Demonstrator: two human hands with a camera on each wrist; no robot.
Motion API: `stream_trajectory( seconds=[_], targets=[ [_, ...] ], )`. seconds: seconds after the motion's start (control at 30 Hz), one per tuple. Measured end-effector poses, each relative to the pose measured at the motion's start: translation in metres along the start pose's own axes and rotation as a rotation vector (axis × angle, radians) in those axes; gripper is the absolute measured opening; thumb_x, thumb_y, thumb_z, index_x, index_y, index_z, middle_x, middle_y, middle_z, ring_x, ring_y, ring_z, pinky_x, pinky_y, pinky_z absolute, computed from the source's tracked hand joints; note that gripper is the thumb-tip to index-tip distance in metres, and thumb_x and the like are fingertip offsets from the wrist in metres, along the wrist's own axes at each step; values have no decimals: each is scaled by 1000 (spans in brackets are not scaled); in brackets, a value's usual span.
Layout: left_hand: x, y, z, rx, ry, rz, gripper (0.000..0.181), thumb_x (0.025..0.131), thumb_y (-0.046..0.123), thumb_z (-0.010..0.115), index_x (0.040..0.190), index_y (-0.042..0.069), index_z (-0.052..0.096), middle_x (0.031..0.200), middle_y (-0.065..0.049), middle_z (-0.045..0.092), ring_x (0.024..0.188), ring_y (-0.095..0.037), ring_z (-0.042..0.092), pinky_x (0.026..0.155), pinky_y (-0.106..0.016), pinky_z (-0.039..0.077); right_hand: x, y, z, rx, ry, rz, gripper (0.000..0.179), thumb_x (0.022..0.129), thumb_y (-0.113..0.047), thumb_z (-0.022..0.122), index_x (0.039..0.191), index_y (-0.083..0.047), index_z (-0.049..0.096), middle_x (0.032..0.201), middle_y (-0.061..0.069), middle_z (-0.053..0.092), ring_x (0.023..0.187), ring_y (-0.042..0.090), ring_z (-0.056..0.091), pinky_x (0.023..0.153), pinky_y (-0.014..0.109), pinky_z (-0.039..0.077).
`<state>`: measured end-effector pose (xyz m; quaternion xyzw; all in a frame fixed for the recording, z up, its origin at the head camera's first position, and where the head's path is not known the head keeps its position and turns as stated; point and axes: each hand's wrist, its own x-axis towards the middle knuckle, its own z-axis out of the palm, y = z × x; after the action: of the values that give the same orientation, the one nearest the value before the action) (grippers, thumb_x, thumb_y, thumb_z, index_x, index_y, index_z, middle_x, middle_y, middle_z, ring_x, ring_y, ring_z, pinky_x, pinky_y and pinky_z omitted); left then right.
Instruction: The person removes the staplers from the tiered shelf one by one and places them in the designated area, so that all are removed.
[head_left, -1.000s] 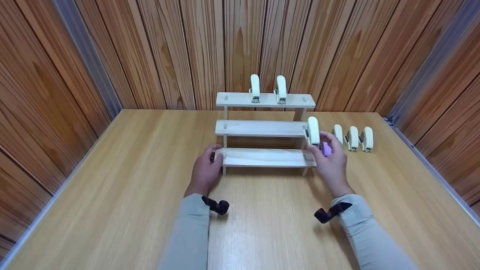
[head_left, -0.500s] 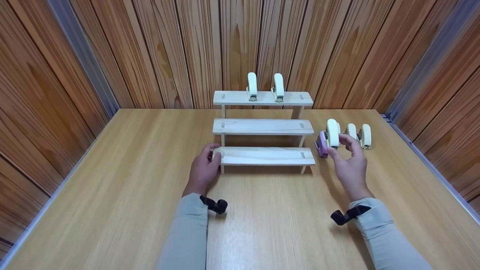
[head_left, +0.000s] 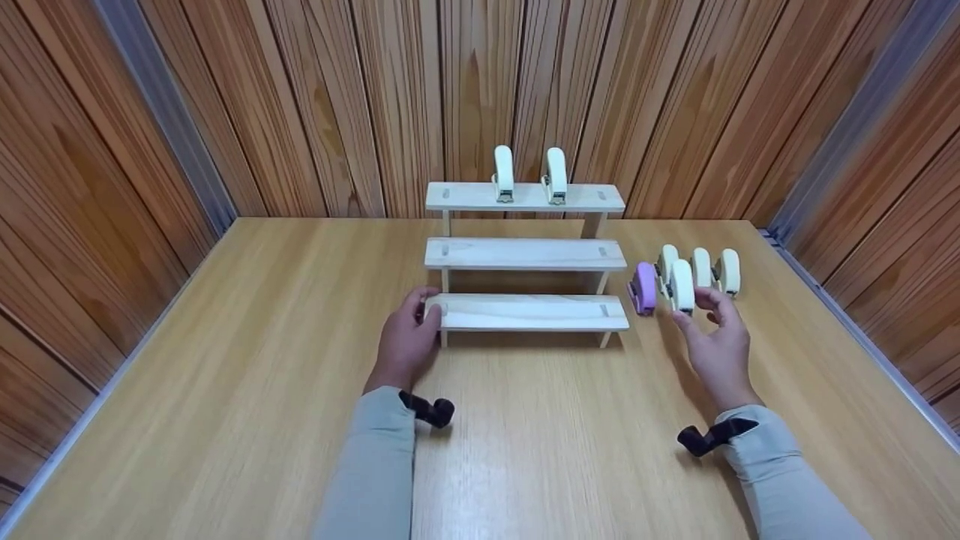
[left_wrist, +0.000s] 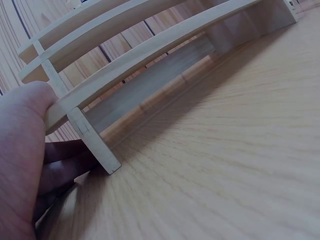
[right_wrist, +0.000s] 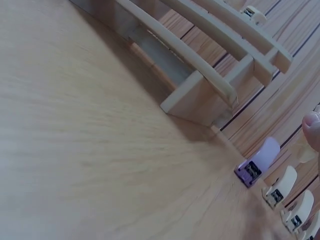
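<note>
**Right hand (head_left: 716, 352) on small cream stapler with rounded top (head_left: 681, 286); left hand (head_left: 409, 334) on pale three-tier wooden rack (head_left: 525, 311)**

Right hand: thumb and fingers pinch the cream stapler low down, roughly upright. It's right of the rack, just right of a small purple stapler (head_left: 642, 289) and on the near side of three more cream staplers (head_left: 700, 266). Can't tell whether its base touches the light wood-grain table (head_left: 525, 450). Right wrist view doesn't help: only a fingertip (right_wrist: 312, 127) at the edge and a blurred pale patch.

Left hand: grips the left end of the nearest tier, thumb on top, fingers round behind the leg. Rack stands on the table; two cream staplers (head_left: 503, 174) stand upright on its far, top tier.

Step, my judgement: single-stapler handling beside the rack, left hand steadying. Pick-up or set-down, this moment alone doesn't settle it.

Next move probably calls for a level, upright stapler and care not to knock the neighbours; gap to the purple one looks tight. Left grip should keep the rack from shifting.

Markings: no brand, label or writing readable on staplers or rack.
</note>
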<state>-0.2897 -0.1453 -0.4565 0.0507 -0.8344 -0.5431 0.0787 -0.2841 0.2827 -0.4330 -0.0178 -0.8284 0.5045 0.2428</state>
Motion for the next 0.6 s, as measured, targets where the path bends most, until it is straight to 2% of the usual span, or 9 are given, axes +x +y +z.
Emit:
stream_trajectory(
  seconds=[0.1, 0.33, 0.6],
  targets=[
    [1, 0, 0, 3, 2, 4, 30, 102, 40, 53, 132, 34, 57, 108, -3, 60, 102, -23, 56, 87, -40, 47, 1, 5, -1, 17, -9, 33, 48, 95, -20, 71, 139, -8, 53, 131, 9, 56, 123, 21, 48, 108, 42, 32],
    [0, -1, 0, 14, 11, 56, 32, 101, 36, 53, 132, 28, 59, 99, -6, 57, 93, -24, 53, 82, -39, 42, 4, 13, -4, 1, -11, 104, 48, 95, -21, 71, 137, -6, 54, 129, 9, 58, 121, 20, 48, 103, 38, 32],
    [0, 1, -1, 9, 4, 22, 32, 102, 38, 52, 132, 31, 58, 112, -3, 61, 102, -24, 55, 89, -40, 46, 9, 19, -6, -1, -84, 193, 54, 97, -25, 69, 144, -11, 48, 136, 8, 52, 124, 21, 45, 104, 38, 30]
  ],
)
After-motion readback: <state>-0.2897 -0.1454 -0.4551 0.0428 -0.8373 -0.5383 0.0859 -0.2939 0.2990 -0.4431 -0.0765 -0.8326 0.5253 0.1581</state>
